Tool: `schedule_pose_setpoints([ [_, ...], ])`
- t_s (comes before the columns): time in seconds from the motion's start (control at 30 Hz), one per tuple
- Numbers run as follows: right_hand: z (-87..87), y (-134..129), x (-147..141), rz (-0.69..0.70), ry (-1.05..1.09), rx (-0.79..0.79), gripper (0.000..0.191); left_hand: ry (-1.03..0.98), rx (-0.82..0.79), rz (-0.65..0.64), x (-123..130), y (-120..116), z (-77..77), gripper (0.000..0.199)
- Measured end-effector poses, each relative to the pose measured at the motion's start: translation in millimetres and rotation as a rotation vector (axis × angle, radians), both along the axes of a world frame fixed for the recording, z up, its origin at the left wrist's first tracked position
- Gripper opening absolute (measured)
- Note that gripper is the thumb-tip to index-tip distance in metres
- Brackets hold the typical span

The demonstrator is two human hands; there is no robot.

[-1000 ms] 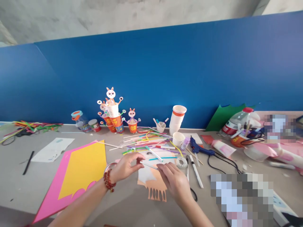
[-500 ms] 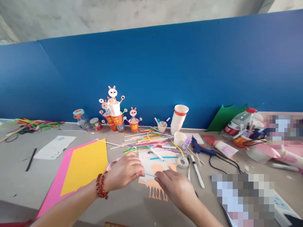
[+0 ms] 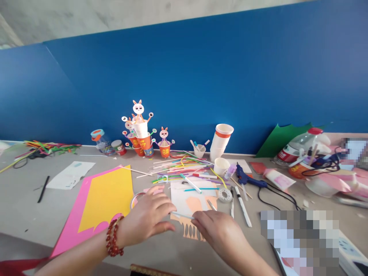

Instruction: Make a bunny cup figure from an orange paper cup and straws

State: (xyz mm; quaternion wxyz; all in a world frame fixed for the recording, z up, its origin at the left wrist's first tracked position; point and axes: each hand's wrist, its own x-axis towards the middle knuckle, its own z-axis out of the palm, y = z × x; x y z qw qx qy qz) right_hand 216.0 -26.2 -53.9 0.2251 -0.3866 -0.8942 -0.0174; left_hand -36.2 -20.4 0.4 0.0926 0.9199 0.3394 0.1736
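My right hand (image 3: 217, 228) pinches one end of a thin whitish stick (image 3: 182, 216), perhaps a pipe cleaner. The stick's other end reaches the fingertips of my left hand (image 3: 146, 214); whether it touches them I cannot tell. The left fingers are spread and the thumb stands apart. Below the stick lies a peach paper sheet (image 3: 189, 227) with cut-out slots, partly over a white sheet (image 3: 178, 195). A roll of tape (image 3: 224, 195) sits right of these papers. Beside my left fingers, a ring-shaped item (image 3: 133, 201) is partly hidden.
Yellow paper (image 3: 110, 195) on pink paper (image 3: 67, 226) lies to the left. Coloured pipe cleaners (image 3: 178, 166) spread behind my hands, near rabbit-decorated cups (image 3: 140, 130). Stacked white cups (image 3: 221, 142), a blue glue gun (image 3: 248, 178) and a white marker (image 3: 243, 207) stand or lie on the right.
My left hand has loosened from the stick, its thumb and fingers spreading as it moves slightly left. The right hand keeps its pinch. The view has shifted a little.
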Motion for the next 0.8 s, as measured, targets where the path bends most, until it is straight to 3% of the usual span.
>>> schedule_pose_setpoints([
  [0.13, 3.3, 0.3, -2.8, 0.025, -0.010, -0.051, 0.036, 0.132, 0.205, -0.010, 4.7, 0.8, 0.2, 0.024],
  [0.3, 26.8, -12.2, -0.8, 0.095, -0.037, -0.242, 0.030, 0.048, 0.395, -0.063, 5.4, -8.4, 4.8, 0.027],
  [0.4, 32.0, -19.7, 1.1, 0.120, -0.103, -0.253, 0.023, 0.036, 0.390, -0.105, 2.5, -15.2, 3.7, 0.024],
  [0.53, 25.9, -23.7, 3.0, 0.125, -0.173, -0.214, 0.014, 0.070, 0.369, -0.129, -2.9, -18.8, 2.7, 0.024],
  [0.8, 21.5, -15.9, -8.4, 0.015, -0.154, -0.020, 0.020, 0.162, 0.239, -0.034, 7.6, -13.8, 7.7, 0.016],
])
